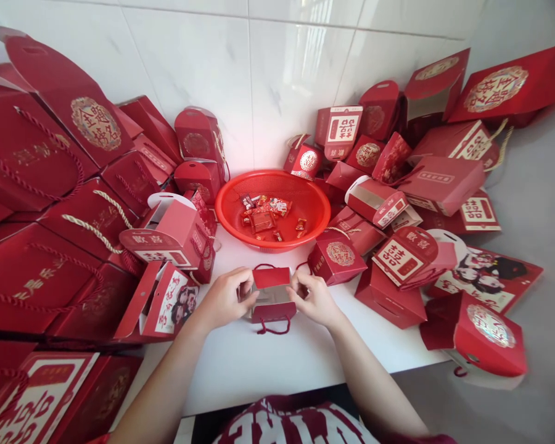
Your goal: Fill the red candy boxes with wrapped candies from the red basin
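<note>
In the head view, a small red gift box stands on the white table in front of me, its top flaps spread and its pale inside showing. A dark red cord handle hangs from its near side. My left hand pinches the box's left edge with thumb and fingers. On the opposite edge, my right hand is closed the same way. Just beyond the box sits a red plastic basket with wrapped sweets lying in it.
Red gift boxes with rope handles are stacked high on the left. More boxes, some with open lids, pile up on the right. A white tiled wall closes off the back. White table surface shows near my body.
</note>
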Demonstrator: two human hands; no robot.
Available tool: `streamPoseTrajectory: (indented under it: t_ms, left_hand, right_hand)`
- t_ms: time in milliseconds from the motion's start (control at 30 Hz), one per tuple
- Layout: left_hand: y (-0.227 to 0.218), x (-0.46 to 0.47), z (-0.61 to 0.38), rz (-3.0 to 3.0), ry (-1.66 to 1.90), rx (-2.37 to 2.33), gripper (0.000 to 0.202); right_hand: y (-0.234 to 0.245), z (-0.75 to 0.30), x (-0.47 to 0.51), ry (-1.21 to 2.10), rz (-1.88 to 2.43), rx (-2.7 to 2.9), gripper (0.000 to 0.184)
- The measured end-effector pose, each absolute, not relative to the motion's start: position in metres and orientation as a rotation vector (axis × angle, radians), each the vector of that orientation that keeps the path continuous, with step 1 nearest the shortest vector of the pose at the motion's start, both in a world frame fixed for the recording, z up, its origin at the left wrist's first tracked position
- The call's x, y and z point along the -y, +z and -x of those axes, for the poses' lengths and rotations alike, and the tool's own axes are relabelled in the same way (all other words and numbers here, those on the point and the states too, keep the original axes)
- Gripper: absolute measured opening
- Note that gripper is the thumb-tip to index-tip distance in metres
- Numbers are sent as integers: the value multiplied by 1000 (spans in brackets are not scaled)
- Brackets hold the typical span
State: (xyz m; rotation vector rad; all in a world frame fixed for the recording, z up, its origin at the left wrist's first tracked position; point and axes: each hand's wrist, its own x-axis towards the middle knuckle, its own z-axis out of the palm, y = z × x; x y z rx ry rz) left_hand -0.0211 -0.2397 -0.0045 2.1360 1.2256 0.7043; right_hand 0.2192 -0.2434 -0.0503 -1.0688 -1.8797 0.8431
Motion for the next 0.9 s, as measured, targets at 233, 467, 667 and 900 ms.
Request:
streamPoseTrajectory:
  t_ms: [233, 467, 667, 900]
  left_hand:
    - [-25, 241, 16, -2006, 871, -1160, 22]
    - [-25, 243, 17, -2077, 826, -1269, 47]
    - [-28, 240, 10, -2229, 1029, -1167, 50]
    - [-47, 237, -2, -1886, 1020, -939, 48]
  right_hand:
    - [-45, -224, 246, 831, 1016, 1940, 50]
    - [-43, -219, 245, 942, 1252, 1919, 56]
    - [-45, -211, 242, 947, 1339, 1828, 20]
    - [-43, -214, 245, 625, 1208, 1805, 29]
